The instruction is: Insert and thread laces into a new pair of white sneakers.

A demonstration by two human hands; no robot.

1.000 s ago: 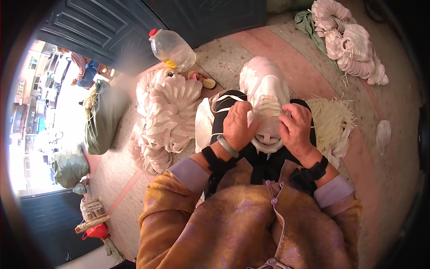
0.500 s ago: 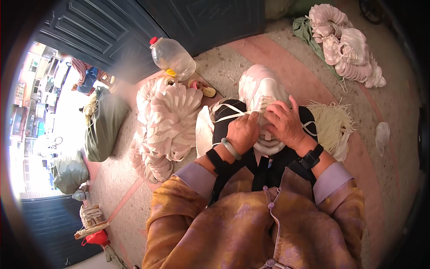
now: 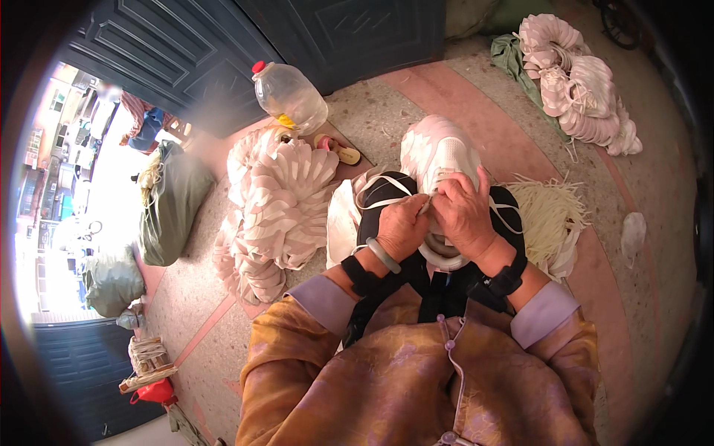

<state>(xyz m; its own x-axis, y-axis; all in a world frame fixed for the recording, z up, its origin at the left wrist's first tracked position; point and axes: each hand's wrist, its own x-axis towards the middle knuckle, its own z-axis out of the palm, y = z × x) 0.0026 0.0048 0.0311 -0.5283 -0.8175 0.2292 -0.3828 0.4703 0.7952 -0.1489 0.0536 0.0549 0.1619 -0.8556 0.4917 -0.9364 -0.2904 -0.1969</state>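
A white sneaker (image 3: 439,145) lies between my knees, its toe pointing away from me. My left hand (image 3: 401,225) is closed in a pinch on a white shoelace (image 3: 383,202) over the lacing area. Pressed close beside it, my right hand (image 3: 465,223) has its thumb and index finger together at the same spot, while its other fingers are raised. The lace loops out over both dark-trousered knees. My hands cover most of the eyelets, and the sneaker's heel collar (image 3: 446,260) shows beneath them.
Pale shoe uppers (image 3: 286,197) are heaped at my left, with more stacked uppers (image 3: 587,82) at far right. Loose cream laces (image 3: 550,215) lie by my right knee. A clear jug (image 3: 290,97), a slipper (image 3: 346,154) and green sacks (image 3: 175,212) stand or lie around.
My right hand has moved left and its fingertips now meet those of my left hand over the lacing. The lace at the left knee hangs in a slacker loop.
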